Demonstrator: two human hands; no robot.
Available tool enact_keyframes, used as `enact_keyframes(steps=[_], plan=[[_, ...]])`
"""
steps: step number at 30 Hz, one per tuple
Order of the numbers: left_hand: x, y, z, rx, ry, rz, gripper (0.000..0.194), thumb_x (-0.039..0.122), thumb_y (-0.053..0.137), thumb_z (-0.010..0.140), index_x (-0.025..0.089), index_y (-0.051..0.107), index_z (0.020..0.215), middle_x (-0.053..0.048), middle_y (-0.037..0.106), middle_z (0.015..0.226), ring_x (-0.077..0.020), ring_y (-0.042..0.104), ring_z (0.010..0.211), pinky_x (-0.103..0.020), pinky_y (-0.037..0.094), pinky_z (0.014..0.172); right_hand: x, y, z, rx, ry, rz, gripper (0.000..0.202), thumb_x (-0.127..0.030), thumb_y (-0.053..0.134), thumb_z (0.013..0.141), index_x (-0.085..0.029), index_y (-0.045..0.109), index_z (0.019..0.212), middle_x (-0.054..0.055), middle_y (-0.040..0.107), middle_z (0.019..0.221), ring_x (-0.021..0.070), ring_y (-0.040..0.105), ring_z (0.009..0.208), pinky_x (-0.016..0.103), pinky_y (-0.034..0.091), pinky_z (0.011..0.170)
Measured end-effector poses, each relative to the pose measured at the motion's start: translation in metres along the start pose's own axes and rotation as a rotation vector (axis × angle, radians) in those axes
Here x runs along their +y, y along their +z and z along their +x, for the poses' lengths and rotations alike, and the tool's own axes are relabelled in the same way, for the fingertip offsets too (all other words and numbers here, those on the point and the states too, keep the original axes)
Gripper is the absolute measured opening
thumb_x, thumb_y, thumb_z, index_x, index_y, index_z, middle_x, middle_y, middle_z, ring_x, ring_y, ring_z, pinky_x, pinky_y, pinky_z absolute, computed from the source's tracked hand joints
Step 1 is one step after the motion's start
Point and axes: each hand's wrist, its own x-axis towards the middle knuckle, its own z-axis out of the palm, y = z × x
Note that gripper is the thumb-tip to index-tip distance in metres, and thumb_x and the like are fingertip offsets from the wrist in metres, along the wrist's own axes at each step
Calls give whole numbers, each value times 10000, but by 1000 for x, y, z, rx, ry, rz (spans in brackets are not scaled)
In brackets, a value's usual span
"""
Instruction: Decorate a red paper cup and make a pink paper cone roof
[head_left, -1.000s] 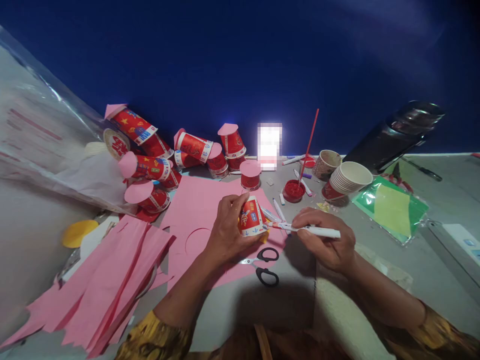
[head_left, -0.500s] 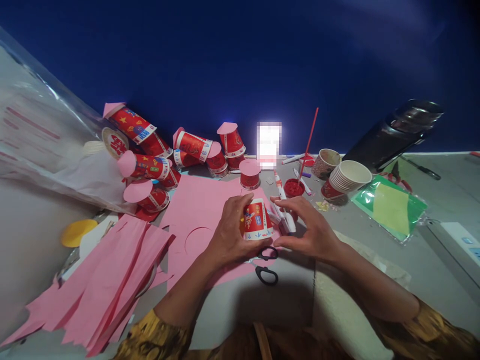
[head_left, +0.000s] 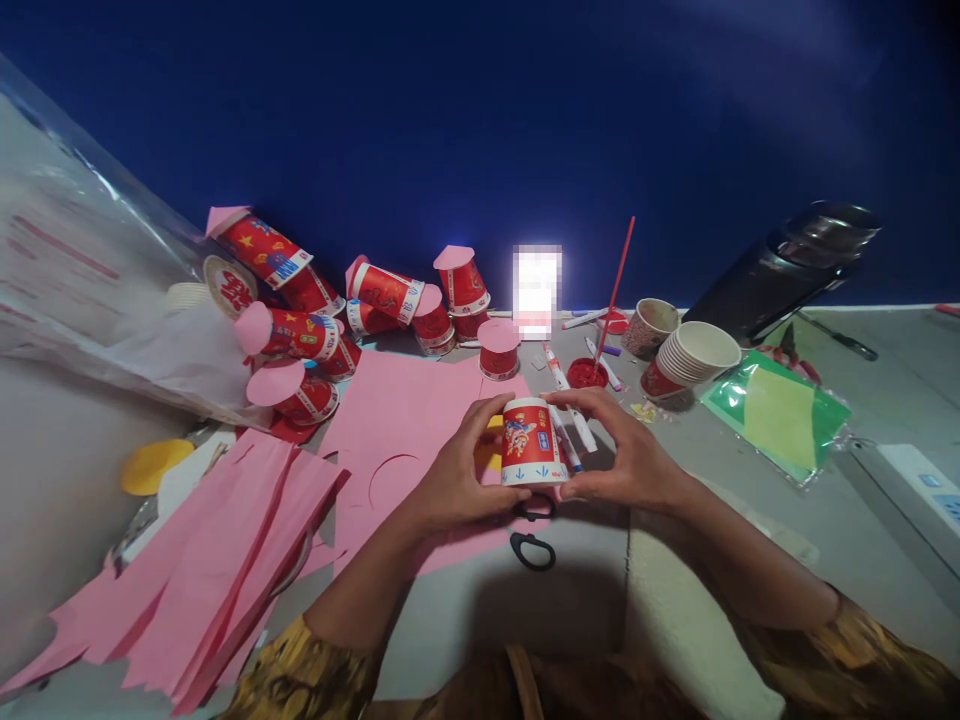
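A red printed paper cup point(head_left: 529, 445) is held upside down in front of me, its white rim marked with blue strokes at the bottom. My left hand point(head_left: 469, 465) grips it from the left, thumb at the rim and fingers near the upper end. My right hand point(head_left: 626, 450) grips the other side in the same way. Just beneath lie the black-handled scissors point(head_left: 533, 551), their blades hidden. White markers point(head_left: 577, 415) lie behind the cup. Pink paper point(head_left: 397, 410) with a circular cut is spread to the left.
Red cups with pink paper tops point(head_left: 292, 335) lie and stand at the back left. Pink strips point(head_left: 202, 560) are heaped at left. Further right are a red pot point(head_left: 588, 374) with a stick, stacked cups point(head_left: 694, 358), a black flask point(head_left: 780, 265) and a green packet point(head_left: 780, 410).
The cup has turned and shifted slightly right. My right hand, apart from the cup before, has closed onto its right side; my left hand keeps its hold.
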Motion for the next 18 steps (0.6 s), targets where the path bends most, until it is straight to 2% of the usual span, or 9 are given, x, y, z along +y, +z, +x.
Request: enact_keyframes(steps=[2,4,7,9,13,18], plan=[[0,0,2,49,-10,-18,857,305,887,682,303,458,1423,-89,470,1467,-306,606,1275,-495,535,1087,-1,1,1,23,-12,-2,875,-596,876,726,-245,537,1452,152,637,1354,341,624,1206,487,539,994],[-2,-1,3,130,11,43,841,311,896,676,299,470,1402,-81,471,1442,-300,586,1295,-496,511,1118,-3,3,3,101,-70,-9,722,-484,853,801,-244,571,1421,137,688,1283,319,648,1154,473,544,967],[-5,-3,6,227,42,191,847,294,889,673,292,450,1397,-82,449,1420,-301,522,1355,-502,476,1154,-8,5,4,283,-189,13,362,-228,721,926,-255,672,1284,72,766,997,247,688,904,416,549,830],[-8,-4,7,253,43,258,847,300,874,691,293,427,1410,-85,444,1413,-297,507,1360,-502,482,1148,-12,3,3,373,-262,40,258,-175,653,961,-251,725,1196,48,765,864,217,670,750,396,538,746],[-9,-4,8,264,45,300,820,329,848,731,297,409,1423,-89,447,1400,-302,504,1352,-527,485,1140,-20,-1,-1,385,-329,56,218,-236,618,991,-226,761,1156,61,790,841,223,709,723,378,570,697],[-8,-4,8,268,35,301,823,412,859,738,291,409,1418,-95,447,1393,-315,509,1340,-543,493,1127,-28,0,-3,382,-276,43,186,-137,623,916,-223,757,1013,54,777,783,211,725,679,350,614,685]])
